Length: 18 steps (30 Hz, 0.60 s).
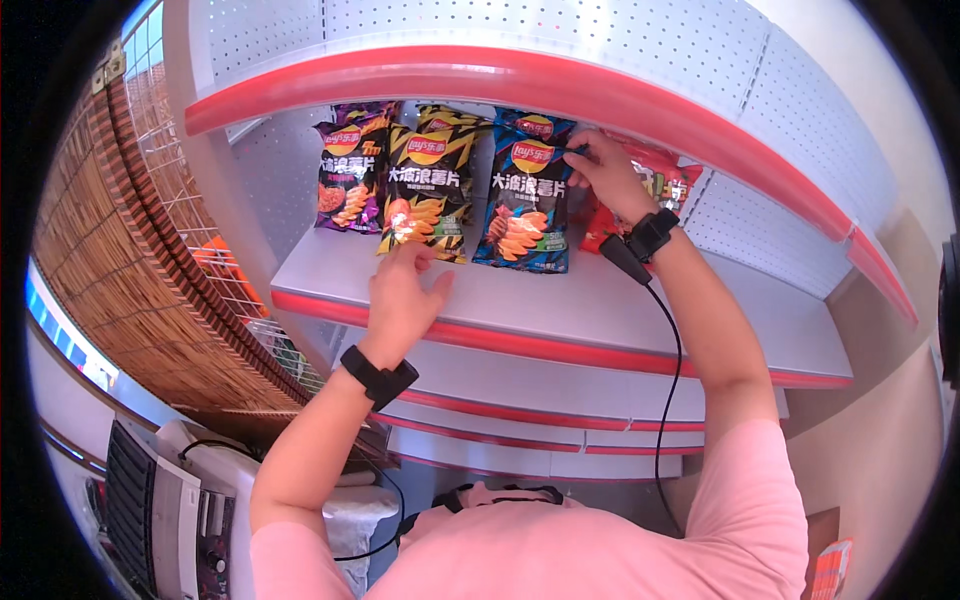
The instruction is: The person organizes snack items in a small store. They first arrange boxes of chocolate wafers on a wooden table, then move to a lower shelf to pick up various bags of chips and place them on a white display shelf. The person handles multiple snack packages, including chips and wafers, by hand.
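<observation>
On the white shelf board (pixel 585 300), bags of Lay's potato chips stand upright in short rows. The fingertips of my left hand (pixel 405 292) rest at the lower edge of a yellow-and-black chip bag (pixel 425 195), thumb spread away. Up at the top right corner of a blue-and-black chip bag (pixel 525 202), my right hand (pixel 611 171) pinches the edge between thumb and fingers. A purple-and-black chip bag (pixel 347 180) stands at the left. Behind my right hand and wrist are red snack bags (pixel 671 187), partly hidden. More bags show behind the front ones.
A red-edged upper shelf (pixel 487 71) overhangs the bags. Lower shelves (pixel 517 379) lie beneath. A bamboo blind (pixel 165 292) hangs at left, above a grey appliance (pixel 169 510). From a black wrist device (pixel 649 236) on my right arm, a cable (pixel 671 352) runs down.
</observation>
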Each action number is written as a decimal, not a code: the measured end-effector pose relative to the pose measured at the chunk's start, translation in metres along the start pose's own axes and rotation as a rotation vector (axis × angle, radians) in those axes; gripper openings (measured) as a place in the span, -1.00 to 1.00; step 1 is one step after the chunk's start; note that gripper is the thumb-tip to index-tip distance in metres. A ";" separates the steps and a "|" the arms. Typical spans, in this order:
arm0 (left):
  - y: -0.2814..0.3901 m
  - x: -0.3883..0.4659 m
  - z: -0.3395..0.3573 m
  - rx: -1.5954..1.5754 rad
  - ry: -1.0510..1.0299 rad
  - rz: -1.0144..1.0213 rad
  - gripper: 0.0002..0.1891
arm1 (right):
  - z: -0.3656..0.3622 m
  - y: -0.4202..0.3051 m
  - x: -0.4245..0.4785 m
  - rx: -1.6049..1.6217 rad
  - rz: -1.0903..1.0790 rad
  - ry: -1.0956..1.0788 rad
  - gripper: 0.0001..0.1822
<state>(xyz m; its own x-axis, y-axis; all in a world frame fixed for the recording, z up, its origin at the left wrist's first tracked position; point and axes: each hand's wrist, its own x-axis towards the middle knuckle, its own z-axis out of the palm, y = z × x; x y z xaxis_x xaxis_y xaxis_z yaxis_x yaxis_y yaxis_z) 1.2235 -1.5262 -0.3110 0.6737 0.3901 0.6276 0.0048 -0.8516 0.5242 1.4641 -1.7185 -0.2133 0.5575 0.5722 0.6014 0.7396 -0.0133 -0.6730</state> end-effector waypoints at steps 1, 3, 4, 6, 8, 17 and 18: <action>-0.007 0.004 -0.002 0.013 -0.007 0.010 -0.59 | 0.001 0.003 0.001 0.008 -0.002 0.018 -0.81; -0.020 0.012 -0.002 0.037 -0.026 0.027 -0.56 | 0.004 0.008 0.003 0.036 -0.006 0.054 -0.79; -0.023 0.018 -0.001 0.028 -0.055 0.023 -0.56 | 0.005 0.010 0.004 0.056 -0.008 0.071 -0.79; -0.026 0.032 0.001 0.004 -0.113 0.020 -0.54 | 0.008 0.015 0.007 0.080 0.005 0.100 -0.76; -0.026 0.041 0.005 0.012 -0.150 0.043 -0.51 | 0.007 0.021 0.008 0.088 0.034 0.125 -0.71; -0.040 0.038 0.010 -0.013 -0.128 0.036 -0.58 | 0.017 -0.012 -0.032 -0.275 -0.019 0.208 -0.16; -0.040 0.037 0.010 -0.006 -0.108 0.045 -0.59 | 0.016 -0.015 -0.034 -0.245 0.010 0.180 -0.01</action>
<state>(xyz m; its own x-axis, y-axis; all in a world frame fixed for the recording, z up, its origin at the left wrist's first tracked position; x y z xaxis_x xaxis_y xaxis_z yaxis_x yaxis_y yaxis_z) 1.2558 -1.4808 -0.3147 0.7488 0.3110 0.5853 -0.0314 -0.8654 0.5000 1.4277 -1.7244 -0.2309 0.6068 0.4166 0.6769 0.7906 -0.2281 -0.5683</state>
